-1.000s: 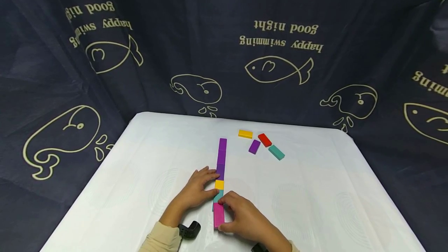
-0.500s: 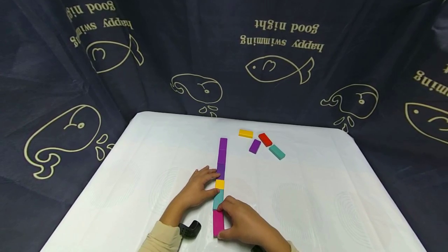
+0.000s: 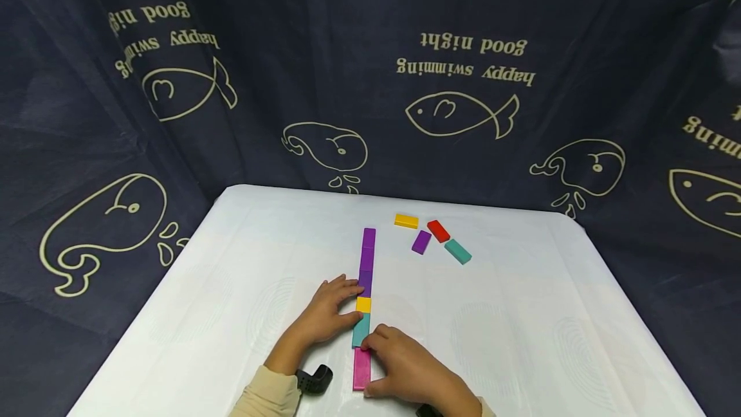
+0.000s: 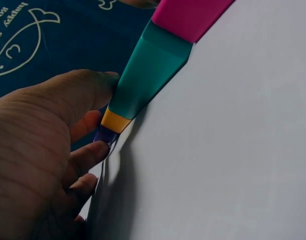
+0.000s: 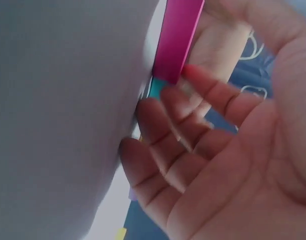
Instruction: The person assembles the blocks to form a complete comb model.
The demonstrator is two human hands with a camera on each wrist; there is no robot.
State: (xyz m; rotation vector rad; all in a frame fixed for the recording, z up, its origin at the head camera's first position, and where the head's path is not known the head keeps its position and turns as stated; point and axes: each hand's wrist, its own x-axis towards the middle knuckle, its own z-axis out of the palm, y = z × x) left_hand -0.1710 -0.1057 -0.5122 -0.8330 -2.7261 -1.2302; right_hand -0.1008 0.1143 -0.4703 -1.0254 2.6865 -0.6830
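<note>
Shifted toward the person since a second ago, the pink block point(image 3: 361, 369) lies at the near end of the teal block point(image 3: 361, 332), pinched lengthwise by the right hand point(image 3: 410, 367). Fingers loosely spread and gripping nothing, the left hand point(image 3: 327, 315) touches the teal block with its thumb.

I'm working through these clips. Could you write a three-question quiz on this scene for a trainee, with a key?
1. Multiple choice: what is the right hand gripping?
a) the red block
b) the pink block
c) a yellow block
2. Count: in the head view, how many loose blocks lie to the right of the row, apart from it?
3. Fill in: in the row, the yellow block lies between a purple block and a ____ block.

Key:
1. b
2. Four
3. Teal
</note>
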